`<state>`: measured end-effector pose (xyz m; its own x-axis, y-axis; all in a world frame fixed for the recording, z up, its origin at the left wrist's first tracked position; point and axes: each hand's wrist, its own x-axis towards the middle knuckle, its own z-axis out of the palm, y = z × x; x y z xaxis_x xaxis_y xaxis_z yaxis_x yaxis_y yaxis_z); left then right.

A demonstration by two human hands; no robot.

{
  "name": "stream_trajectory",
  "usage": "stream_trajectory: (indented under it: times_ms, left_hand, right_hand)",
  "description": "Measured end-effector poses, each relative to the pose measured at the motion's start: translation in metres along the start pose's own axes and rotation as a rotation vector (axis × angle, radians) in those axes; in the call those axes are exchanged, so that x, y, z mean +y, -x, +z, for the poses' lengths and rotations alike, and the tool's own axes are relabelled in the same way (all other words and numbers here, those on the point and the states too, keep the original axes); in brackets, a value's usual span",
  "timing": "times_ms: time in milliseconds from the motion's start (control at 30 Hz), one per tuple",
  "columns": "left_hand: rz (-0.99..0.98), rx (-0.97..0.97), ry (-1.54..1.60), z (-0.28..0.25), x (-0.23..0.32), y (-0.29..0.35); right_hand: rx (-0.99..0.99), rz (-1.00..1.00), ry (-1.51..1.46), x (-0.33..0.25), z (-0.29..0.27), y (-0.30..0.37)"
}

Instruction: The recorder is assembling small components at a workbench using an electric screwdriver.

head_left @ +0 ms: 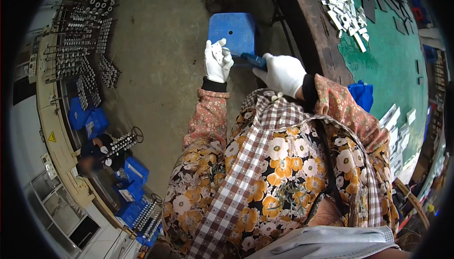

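In front of my body, my left hand (218, 61) wears a white glove, palm up with the fingers curled. A small pale part with dark holes (217, 53) lies in it, partly hidden by the fingers. My right hand (285, 75), also white-gloved, is closed around a blue elongated tool (254, 60). The tool points left toward my left hand but stays apart from it; its exact kind does not show. Just beyond both hands stands a blue plastic stool (231, 27) with a dark hole in its top.
A green-topped bench (378, 70) on the right carries a heap of white parts (343, 10), dark flat plates and a blue bag (362, 94). Racks of small parts (85, 41) stand left. Another person (97, 152) works there beside blue bins (135, 169).
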<state>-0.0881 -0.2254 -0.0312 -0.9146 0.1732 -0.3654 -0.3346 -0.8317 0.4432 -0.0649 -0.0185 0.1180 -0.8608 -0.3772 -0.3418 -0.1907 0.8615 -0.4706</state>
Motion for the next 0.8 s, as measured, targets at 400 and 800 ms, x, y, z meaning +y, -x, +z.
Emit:
stream_trajectory:
  times_ms: [400, 800]
  left_hand:
    - [-0.037, 0.021, -0.072, 0.015, 0.001, -0.005]
    - [-0.15, -0.186, 0.226, 0.03, 0.003, -0.017]
  right_hand:
    - [-0.033, 0.054, 0.067, -0.005, -0.002, 0.029]
    - [0.024, 0.084, 0.053, -0.002, -0.009, 0.042]
